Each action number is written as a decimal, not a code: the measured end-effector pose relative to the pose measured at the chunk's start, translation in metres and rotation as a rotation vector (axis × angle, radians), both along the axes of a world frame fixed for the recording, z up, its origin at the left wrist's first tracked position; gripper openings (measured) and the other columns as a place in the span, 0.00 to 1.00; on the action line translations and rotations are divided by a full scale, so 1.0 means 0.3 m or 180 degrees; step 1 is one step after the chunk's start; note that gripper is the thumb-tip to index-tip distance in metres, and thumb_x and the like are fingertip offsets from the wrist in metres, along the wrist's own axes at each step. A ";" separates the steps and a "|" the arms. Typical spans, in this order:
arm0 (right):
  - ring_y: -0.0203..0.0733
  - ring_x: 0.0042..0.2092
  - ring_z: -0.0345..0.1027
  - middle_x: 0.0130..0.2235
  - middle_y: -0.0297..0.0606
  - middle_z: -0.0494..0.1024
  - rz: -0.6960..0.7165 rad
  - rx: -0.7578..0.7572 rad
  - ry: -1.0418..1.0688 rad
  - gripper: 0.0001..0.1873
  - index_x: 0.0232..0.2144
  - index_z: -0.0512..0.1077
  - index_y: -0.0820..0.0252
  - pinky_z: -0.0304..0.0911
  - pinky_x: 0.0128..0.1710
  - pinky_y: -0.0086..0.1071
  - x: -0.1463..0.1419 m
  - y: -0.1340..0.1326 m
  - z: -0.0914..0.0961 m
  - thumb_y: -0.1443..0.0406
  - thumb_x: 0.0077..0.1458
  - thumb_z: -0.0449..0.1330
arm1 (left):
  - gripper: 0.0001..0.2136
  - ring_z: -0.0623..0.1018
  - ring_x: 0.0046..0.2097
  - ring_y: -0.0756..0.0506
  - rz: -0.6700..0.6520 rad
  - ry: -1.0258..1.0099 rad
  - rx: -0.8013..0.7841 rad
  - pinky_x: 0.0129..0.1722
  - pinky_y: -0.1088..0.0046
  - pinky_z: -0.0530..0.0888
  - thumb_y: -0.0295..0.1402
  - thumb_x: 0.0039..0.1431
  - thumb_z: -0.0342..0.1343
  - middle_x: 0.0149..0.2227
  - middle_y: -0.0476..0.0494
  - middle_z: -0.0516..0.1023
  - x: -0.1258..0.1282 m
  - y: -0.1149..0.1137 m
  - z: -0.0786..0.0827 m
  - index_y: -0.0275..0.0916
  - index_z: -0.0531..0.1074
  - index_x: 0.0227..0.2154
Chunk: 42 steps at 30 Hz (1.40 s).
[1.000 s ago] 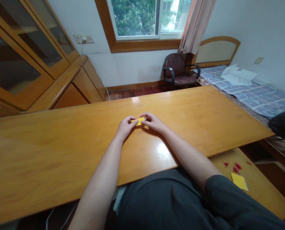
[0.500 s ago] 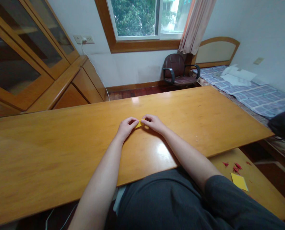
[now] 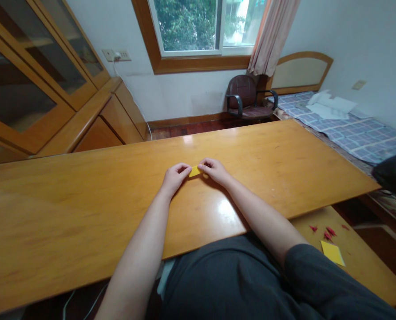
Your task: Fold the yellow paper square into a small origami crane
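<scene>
Since the frame half a second back, the right hand [image 3: 215, 171] has slid slightly to the right, and more of the yellow paper [image 3: 195, 171] now shows between the thumbs. The left hand [image 3: 176, 178] looks much as it was.

From my end, I see both hands closed narrow on the paper: the left pinches its left end between thumb and fingers, the right does the same at the other end. The paper is a small strip, tilted a little, its right end higher in my view. It sits over the middle of the table [image 3: 85, 209], toward the far edge; I can't tell whether it touches the wood. At this size I can't make out any writing on it.

To the right, on a lower board [image 3: 367, 271], lies a yellow sheet [image 3: 333, 253], with small red pieces [image 3: 331, 231] just beyond it.

Farther off I have a brown chair [image 3: 243, 91] under the window [image 3: 188, 26], beside the pink curtain [image 3: 274, 35]. White papers [image 3: 333, 106] lie on the checked bed [image 3: 364, 131], too far for me to read. On the left stands a glass-fronted cabinet [image 3: 61, 104], near a wall socket [image 3: 124, 55] with a white cord [image 3: 136, 105] hanging from it
</scene>
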State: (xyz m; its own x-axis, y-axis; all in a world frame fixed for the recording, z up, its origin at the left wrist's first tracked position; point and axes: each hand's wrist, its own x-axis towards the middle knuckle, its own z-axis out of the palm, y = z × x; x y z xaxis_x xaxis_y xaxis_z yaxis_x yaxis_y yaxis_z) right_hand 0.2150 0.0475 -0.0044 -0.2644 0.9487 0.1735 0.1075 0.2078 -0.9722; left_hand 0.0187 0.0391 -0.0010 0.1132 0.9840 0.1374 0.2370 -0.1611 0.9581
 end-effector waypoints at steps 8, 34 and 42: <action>0.32 0.24 0.61 0.24 0.29 0.68 -0.0167 -0.0259 0.0359 0.18 0.31 0.70 0.61 0.57 0.25 0.26 0.006 0.017 -0.023 0.52 0.51 0.62 | 0.12 0.77 0.34 0.47 0.0285 -0.0338 0.0005 0.35 0.73 0.72 0.42 0.51 0.61 0.30 0.45 0.79 -0.010 0.009 -0.004 0.37 0.75 0.29; 0.35 0.33 0.66 0.31 0.36 0.77 -0.0063 0.0964 -0.0773 0.08 0.30 0.76 0.62 0.60 0.34 0.29 -0.011 -0.018 0.025 0.62 0.54 0.61 | 0.08 0.75 0.34 0.48 -0.0089 0.1100 0.1101 0.35 0.74 0.71 0.37 0.58 0.56 0.32 0.46 0.77 0.015 -0.020 0.005 0.39 0.76 0.29; 0.35 0.30 0.66 0.29 0.35 0.76 -0.0334 0.0825 -0.0629 0.07 0.28 0.76 0.62 0.60 0.33 0.29 -0.007 -0.013 0.016 0.63 0.52 0.61 | 0.07 0.75 0.33 0.49 0.0034 0.1003 0.1002 0.35 0.74 0.71 0.35 0.56 0.57 0.30 0.47 0.77 0.006 -0.021 0.009 0.38 0.75 0.28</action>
State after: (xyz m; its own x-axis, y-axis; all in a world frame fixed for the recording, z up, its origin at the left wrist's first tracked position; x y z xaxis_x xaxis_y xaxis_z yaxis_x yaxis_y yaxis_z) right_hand 0.2127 0.0434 0.0005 -0.2204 0.9035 0.3676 0.3225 0.4232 -0.8467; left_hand 0.0204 0.0328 0.0018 0.1876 0.9011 0.3909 0.5127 -0.4293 0.7435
